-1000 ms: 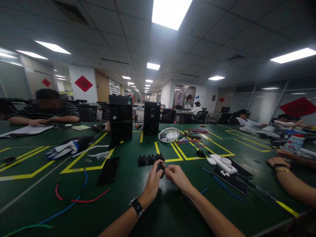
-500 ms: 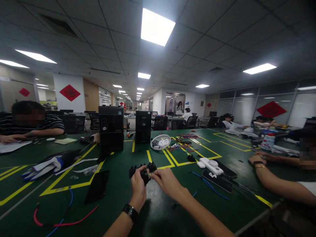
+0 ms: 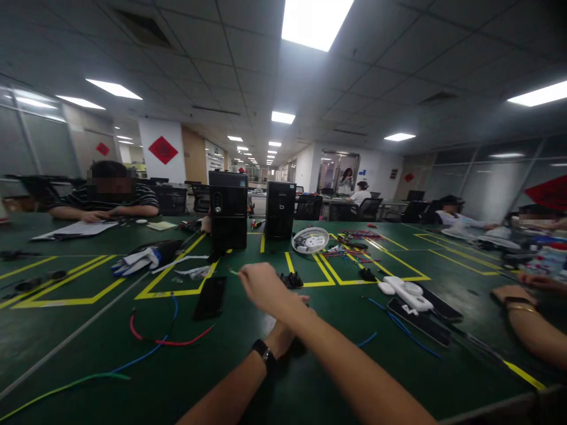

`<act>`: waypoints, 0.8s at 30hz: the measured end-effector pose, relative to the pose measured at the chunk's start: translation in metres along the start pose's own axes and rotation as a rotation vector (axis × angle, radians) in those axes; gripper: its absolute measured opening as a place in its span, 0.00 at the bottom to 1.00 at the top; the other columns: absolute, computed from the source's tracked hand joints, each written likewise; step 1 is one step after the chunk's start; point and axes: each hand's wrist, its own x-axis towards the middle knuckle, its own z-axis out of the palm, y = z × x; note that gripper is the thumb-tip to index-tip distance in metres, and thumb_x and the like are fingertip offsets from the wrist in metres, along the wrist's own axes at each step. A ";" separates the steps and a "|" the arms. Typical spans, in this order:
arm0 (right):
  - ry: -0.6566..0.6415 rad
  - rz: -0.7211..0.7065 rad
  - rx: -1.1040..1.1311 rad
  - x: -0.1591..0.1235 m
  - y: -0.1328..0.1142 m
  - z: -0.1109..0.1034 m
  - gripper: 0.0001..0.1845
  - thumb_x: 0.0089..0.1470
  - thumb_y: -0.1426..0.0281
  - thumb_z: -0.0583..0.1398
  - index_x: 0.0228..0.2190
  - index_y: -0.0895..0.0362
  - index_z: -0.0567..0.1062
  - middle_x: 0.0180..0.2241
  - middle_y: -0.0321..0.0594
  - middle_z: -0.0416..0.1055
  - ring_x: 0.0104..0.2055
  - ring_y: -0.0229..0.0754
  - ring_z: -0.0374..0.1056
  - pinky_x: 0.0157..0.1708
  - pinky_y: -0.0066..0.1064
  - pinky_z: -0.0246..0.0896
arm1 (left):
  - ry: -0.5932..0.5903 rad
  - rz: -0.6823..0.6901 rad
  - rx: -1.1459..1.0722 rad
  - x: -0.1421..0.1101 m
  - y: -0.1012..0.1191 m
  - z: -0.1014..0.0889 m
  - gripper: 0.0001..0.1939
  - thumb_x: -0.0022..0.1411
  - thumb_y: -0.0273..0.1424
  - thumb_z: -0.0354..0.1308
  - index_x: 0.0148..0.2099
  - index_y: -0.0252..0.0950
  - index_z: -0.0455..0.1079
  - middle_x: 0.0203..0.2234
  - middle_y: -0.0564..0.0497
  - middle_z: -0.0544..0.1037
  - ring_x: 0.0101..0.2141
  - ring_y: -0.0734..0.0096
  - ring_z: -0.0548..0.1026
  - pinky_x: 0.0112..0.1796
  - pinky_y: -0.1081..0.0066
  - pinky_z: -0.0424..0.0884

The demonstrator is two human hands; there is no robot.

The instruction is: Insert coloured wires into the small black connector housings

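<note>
My right hand (image 3: pixel 264 288) is closed in a pinch, with the short end of a thin green wire (image 3: pixel 234 271) sticking out at the left of its fingertips. Its forearm crosses over my left hand (image 3: pixel 283 337), which wears a black watch. Most of the left fingers are hidden behind the right wrist, so their grip does not show. Just beyond the hands is a black pronged part (image 3: pixel 291 280), partly covered by the right hand. A black phone (image 3: pixel 209 298) lies to the left of the hands.
Red wire (image 3: pixel 186 342), blue wire (image 3: pixel 146 356) and green-yellow wire (image 3: pixel 66 386) lie at left. White-blue gloves (image 3: pixel 138 261), two black cases (image 3: pixel 228 209) and a white basket (image 3: pixel 310 241) stand farther back. A white charger (image 3: pixel 406 294) sits right. Co-workers sit at both sides.
My right hand has swung leftward and up across the left hand, carrying the green wire away from the black part. The view has turned left and tipped down.
</note>
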 end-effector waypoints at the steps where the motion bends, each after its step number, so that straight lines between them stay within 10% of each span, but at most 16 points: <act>1: -0.046 -0.055 0.003 0.013 -0.016 0.012 0.18 0.62 0.69 0.48 0.32 0.60 0.76 0.30 0.47 0.75 0.33 0.43 0.71 0.34 0.30 0.59 | -0.030 -0.057 0.032 -0.001 0.001 -0.001 0.22 0.54 0.46 0.57 0.44 0.33 0.70 0.26 0.43 0.77 0.25 0.63 0.75 0.28 0.65 0.70; 6: -0.026 -0.129 0.024 0.012 -0.028 0.036 0.17 0.63 0.67 0.48 0.38 0.62 0.74 0.38 0.51 0.74 0.43 0.50 0.68 0.43 0.40 0.60 | 0.081 -0.073 0.086 0.001 0.015 -0.010 0.20 0.63 0.43 0.47 0.44 0.33 0.69 0.22 0.47 0.77 0.20 0.63 0.74 0.21 0.67 0.68; 11: 0.018 0.046 0.214 -0.076 0.049 0.000 0.23 0.56 0.65 0.59 0.53 0.57 0.65 0.52 0.47 0.65 0.56 0.46 0.57 0.56 0.39 0.51 | 0.190 0.066 -0.004 0.003 0.015 -0.013 0.26 0.65 0.41 0.36 0.35 0.33 0.72 0.25 0.47 0.76 0.27 0.69 0.75 0.26 0.74 0.70; 18: -0.099 0.067 0.295 -0.131 0.123 -0.004 0.25 0.47 0.71 0.65 0.49 0.55 0.69 0.49 0.45 0.67 0.53 0.46 0.62 0.54 0.39 0.54 | 0.183 0.017 0.042 0.010 0.003 -0.014 0.23 0.60 0.48 0.50 0.50 0.37 0.64 0.39 0.44 0.74 0.34 0.67 0.75 0.31 0.70 0.71; 24: -0.002 0.228 0.129 -0.112 0.213 0.009 0.23 0.44 0.77 0.61 0.46 0.60 0.71 0.45 0.48 0.70 0.48 0.47 0.65 0.50 0.39 0.57 | 0.433 0.606 0.849 0.015 0.024 -0.027 0.18 0.63 0.36 0.46 0.53 0.37 0.60 0.52 0.42 0.63 0.49 0.62 0.67 0.49 0.61 0.64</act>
